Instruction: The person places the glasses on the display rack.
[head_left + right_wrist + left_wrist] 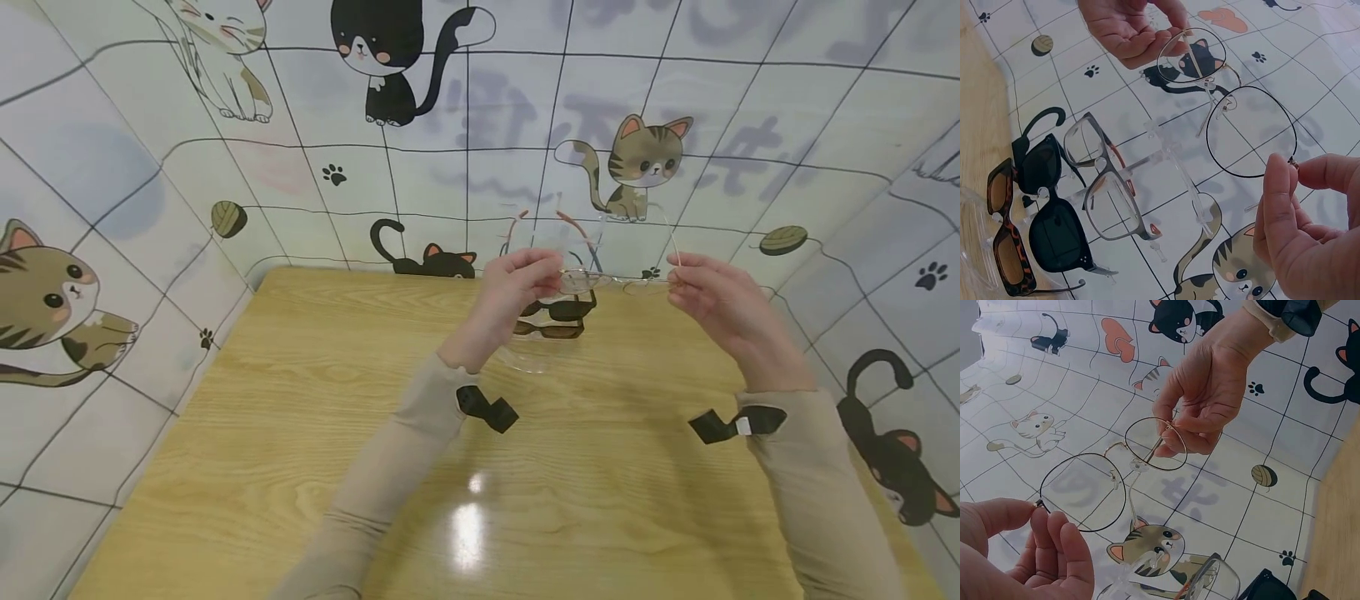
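Observation:
Thin round wire-rimmed eyeglasses are held up between my two hands, above the far part of the table. My left hand pinches one outer end of the frame, beside the hinge, between thumb and fingertips. At the opposite end, my right hand pinches the frame near its hinge in the same way. One thin temple rises past the right fingers in the head view. Close behind the left hand, a clear stand carries other eyewear, partly hidden in the head view.
On the stand are black sunglasses, tortoiseshell sunglasses and grey-framed eyeglasses with orange temple tips. The wooden table reaches back to a wall with a cat-print covering, which also runs along both sides.

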Available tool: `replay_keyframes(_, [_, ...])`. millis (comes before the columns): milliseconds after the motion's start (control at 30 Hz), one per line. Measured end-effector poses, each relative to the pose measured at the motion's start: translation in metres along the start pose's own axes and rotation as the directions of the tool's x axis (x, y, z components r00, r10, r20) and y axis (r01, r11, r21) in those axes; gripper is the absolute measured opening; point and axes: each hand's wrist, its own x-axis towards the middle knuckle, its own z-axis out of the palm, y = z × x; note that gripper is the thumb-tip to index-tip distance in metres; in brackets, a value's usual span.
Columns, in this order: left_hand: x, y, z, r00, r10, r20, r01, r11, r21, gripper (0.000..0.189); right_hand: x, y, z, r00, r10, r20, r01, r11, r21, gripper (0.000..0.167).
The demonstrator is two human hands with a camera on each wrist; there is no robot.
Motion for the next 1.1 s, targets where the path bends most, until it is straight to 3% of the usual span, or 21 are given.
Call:
replay_keyframes(233, [0.008,0.010,-0.015,0.998,-0.005,-0.066,0.002,0.999,-0.046,0.006,0.020,0.002,0.014,1.000,0.010,0.014,-0.010,1.000,-0.014,0.018])
replay_keyframes(433, [0.016,0.015,-0.027,0.992,-0.011,-0.128,0.006,0.999,-0.043,0.009,0.038,0.005,0.024,1.000,0.015,-0.017,-0.016,0.998,-0.058,0.017])
replay_keyframes(700, [0.026,0.015,-0.038,0.979,-0.035,-0.201,0.020,0.997,-0.079,0.012,0.055,0.009,0.031,0.996,0.033,-0.080,-0.041,0.993,-0.109,0.016])
replay_keyframes(1100, [0.040,0.009,-0.044,0.962,-0.044,-0.270,0.028,0.998,-0.062,0.020,0.071,0.013,0.029,0.993,0.035,-0.116,-0.046,0.995,-0.088,0.016])
